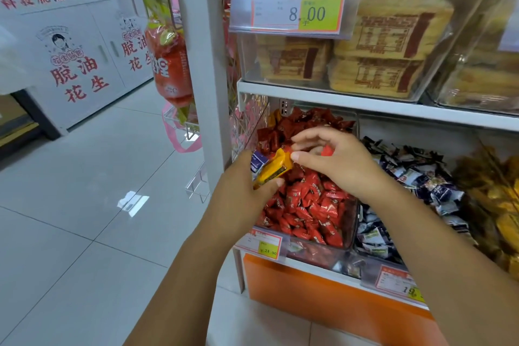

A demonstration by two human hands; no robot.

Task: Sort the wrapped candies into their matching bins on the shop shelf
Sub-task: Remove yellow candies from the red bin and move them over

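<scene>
Left hand (247, 191) closed around yellow candy (273, 170) and blue-white candy (258, 161). Right hand (334, 160) pinched on red candy (327, 151), held over red bin (349, 233). Blue-white bin (362, 216) seen just right, yellow bin (500, 205) farther right. Yellow candy's long side tilted up-right.

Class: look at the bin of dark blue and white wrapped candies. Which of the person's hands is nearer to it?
Right. The right hand hovers over the red candy bin, just beside the blue and white bin; the left hand, holding a yellow candy, is further left.

Yellow candy (273, 170), red candies (309, 205), orange shelf base (323, 295).
</scene>
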